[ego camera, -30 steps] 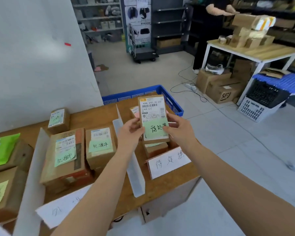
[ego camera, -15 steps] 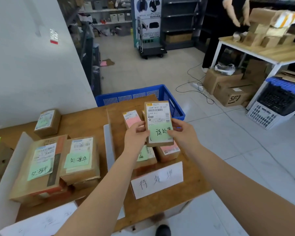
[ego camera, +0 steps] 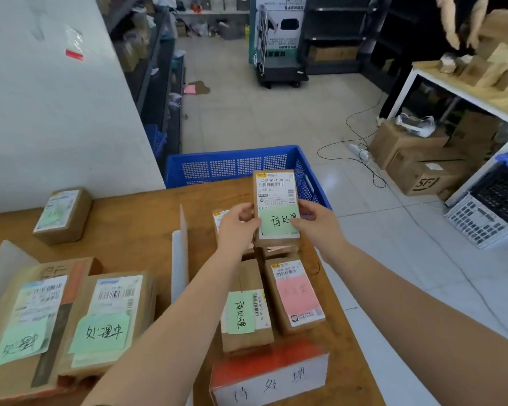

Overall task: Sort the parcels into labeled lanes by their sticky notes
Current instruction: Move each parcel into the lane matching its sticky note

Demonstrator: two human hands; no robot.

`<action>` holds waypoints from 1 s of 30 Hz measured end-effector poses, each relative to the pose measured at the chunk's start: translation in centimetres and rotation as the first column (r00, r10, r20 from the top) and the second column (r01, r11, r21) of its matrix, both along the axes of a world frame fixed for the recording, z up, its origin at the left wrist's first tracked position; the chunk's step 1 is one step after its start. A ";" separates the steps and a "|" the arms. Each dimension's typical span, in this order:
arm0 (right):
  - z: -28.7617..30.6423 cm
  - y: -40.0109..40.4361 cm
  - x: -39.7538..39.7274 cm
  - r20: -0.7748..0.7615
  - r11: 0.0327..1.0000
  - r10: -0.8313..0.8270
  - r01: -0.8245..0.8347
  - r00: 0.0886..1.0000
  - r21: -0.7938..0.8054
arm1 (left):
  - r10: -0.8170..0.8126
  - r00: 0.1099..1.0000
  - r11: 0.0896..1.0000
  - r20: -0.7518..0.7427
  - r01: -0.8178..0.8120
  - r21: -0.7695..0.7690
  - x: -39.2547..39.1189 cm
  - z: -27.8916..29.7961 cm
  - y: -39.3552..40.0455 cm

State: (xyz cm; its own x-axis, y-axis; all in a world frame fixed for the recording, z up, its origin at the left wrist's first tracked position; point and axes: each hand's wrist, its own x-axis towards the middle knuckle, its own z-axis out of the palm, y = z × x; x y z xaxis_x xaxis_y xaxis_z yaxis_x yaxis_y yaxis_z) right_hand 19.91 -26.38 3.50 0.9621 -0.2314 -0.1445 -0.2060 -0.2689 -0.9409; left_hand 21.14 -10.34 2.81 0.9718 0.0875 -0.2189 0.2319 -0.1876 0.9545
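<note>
We hold a small brown parcel (ego camera: 276, 208) up above the far end of the right-hand lane, its long edges pinched between both hands: the left hand (ego camera: 237, 222) has its grip clenched round the parcel's left edge, thumb on the face, and the right hand (ego camera: 317, 224) has its grip grasping the right edge the same way. A green sticky note (ego camera: 279, 222) with handwritten characters covers the lower half of the parcel, under a white shipping label. At 6 o'clock from the parcel, on the wooden tabletop (ego camera: 135, 224), lie two more parcels side by side, one with a green note (ego camera: 241, 313) and one with a pink note (ego camera: 296, 294). Nearer still stands a white lane sign (ego camera: 272, 383) with handwriting. At 9 o'clock from those, an upright white divider (ego camera: 182, 253) splits the lanes. Beyond it, at 7 o'clock, sit two larger parcels bearing green notes (ego camera: 100, 335), touching each other. A lone small box (ego camera: 60, 215) rests at 9 o'clock of the held parcel, well apart. A blue crate (ego camera: 235, 165) stands at 12 o'clock, behind the tabletop's far edge.
</note>
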 end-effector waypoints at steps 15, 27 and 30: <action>-4.2 -2.7 15.3 -0.057 0.979 0.198 -0.200 0.979 -0.039 | 0.132 0.983 0.986 -0.127 -0.117 0.119 13.1 -3.2 -3.3; -11.1 -1.8 22.3 -0.175 0.909 0.372 -0.396 0.912 -0.133 | 0.108 0.976 0.892 -0.189 -0.011 0.453 18.0 -9.3 -3.1; -12.4 -1.8 22.3 -0.224 0.889 0.392 -0.430 0.892 -0.155 | 0.063 0.974 0.815 -0.216 0.074 0.574 18.3 -10.2 -2.9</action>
